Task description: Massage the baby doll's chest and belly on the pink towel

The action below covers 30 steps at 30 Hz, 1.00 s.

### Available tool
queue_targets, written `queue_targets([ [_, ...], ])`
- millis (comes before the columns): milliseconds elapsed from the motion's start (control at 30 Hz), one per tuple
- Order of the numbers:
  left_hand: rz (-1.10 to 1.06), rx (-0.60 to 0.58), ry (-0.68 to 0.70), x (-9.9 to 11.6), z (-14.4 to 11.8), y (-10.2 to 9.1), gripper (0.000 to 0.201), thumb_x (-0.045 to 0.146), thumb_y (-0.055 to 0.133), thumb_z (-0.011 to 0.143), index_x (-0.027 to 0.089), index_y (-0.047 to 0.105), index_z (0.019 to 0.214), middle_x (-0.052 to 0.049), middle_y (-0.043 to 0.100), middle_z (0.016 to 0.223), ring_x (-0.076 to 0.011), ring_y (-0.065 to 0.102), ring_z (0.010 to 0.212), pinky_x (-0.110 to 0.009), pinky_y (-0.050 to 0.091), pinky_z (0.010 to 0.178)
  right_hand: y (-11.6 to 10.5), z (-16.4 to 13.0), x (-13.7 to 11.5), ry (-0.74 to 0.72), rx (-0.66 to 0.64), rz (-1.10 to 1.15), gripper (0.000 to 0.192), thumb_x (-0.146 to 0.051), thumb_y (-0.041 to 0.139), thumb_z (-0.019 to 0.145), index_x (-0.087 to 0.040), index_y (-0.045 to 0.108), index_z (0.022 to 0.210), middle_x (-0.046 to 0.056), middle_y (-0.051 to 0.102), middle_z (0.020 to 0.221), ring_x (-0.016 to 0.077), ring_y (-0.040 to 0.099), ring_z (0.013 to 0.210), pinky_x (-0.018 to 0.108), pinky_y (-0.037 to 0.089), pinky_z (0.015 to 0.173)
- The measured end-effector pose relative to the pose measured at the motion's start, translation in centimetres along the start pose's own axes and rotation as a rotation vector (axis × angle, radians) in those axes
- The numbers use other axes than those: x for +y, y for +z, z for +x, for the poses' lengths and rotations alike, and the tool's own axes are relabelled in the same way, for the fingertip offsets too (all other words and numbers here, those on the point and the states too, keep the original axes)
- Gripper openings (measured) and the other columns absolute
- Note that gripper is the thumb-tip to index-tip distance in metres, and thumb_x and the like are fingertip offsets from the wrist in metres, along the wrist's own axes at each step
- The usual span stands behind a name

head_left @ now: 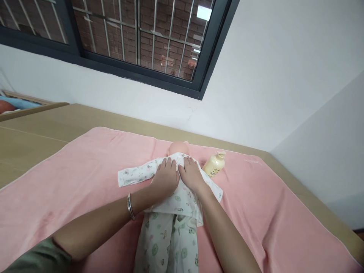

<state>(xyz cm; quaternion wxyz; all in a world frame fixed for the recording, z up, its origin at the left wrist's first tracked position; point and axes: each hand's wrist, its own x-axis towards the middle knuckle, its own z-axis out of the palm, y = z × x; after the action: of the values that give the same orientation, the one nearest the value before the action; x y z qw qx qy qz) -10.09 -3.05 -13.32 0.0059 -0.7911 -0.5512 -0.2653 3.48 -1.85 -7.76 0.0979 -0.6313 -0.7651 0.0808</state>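
A baby doll point(178, 147) lies on its back on a pink towel point(85, 174), dressed in a white printed top point(133, 174) and matching trousers point(167, 242). My left hand point(166, 176) lies flat on the doll's chest, fingers spread, with a silver bangle on the wrist. My right hand point(192, 174) rests flat beside it on the same top, the two hands touching. Neither hand grips anything. Only the top of the doll's head shows above my fingers.
A pale yellow pump bottle point(214, 165) lies on the towel just right of the doll's head. The towel covers a wooden surface point(34, 136) against a white wall under a barred window point(136, 38). Part of a wooden cot point(25, 106) shows at far left.
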Motion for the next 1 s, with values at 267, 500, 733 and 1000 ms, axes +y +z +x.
queue_targets([
  [267,-0.071,-0.11,-0.016,-2.2,2.6,-2.2,0.042,0.026,0.033,0.1,0.008,0.059,0.128,-0.02,0.062,0.138,-0.0314,0.055,0.132,-0.049,0.041,0.112,-0.1,-2.3,-3.1,-0.034,0.014,-0.119,0.057,-0.027,0.031,0.105,0.0,0.037,0.155,0.026,0.04,0.158,0.0352,0.034,0.149,0.051,0.025,0.122],
  [500,0.067,-0.051,-0.013,0.4,0.1,-1.3,0.051,0.022,0.035,0.097,0.003,0.049,0.142,-0.024,0.054,0.148,-0.0356,0.046,0.142,-0.053,0.038,0.112,-0.8,-0.6,-0.4,-0.06,-0.007,0.055,0.053,-0.026,0.03,0.104,-0.006,0.045,0.151,0.018,0.04,0.16,0.0281,0.033,0.151,0.045,0.024,0.124],
  [733,-0.035,-0.123,0.089,-0.7,1.0,-2.3,0.045,0.017,0.034,0.096,0.005,0.059,0.132,-0.022,0.06,0.141,-0.0313,0.05,0.14,-0.05,0.037,0.116,-0.5,-1.0,-1.5,0.047,0.03,-0.003,0.056,-0.028,0.029,0.105,-0.002,0.04,0.153,0.021,0.039,0.16,0.0317,0.03,0.152,0.047,0.02,0.124],
  [1000,-0.015,-0.057,-0.065,-1.3,2.0,-2.0,0.046,0.025,0.031,0.102,0.005,0.055,0.136,-0.022,0.06,0.141,-0.0341,0.052,0.136,-0.052,0.041,0.111,-1.0,-2.0,-2.0,-0.064,-0.023,0.076,0.051,-0.022,0.032,0.102,-0.007,0.049,0.149,0.017,0.044,0.158,0.0273,0.035,0.15,0.038,0.025,0.123],
])
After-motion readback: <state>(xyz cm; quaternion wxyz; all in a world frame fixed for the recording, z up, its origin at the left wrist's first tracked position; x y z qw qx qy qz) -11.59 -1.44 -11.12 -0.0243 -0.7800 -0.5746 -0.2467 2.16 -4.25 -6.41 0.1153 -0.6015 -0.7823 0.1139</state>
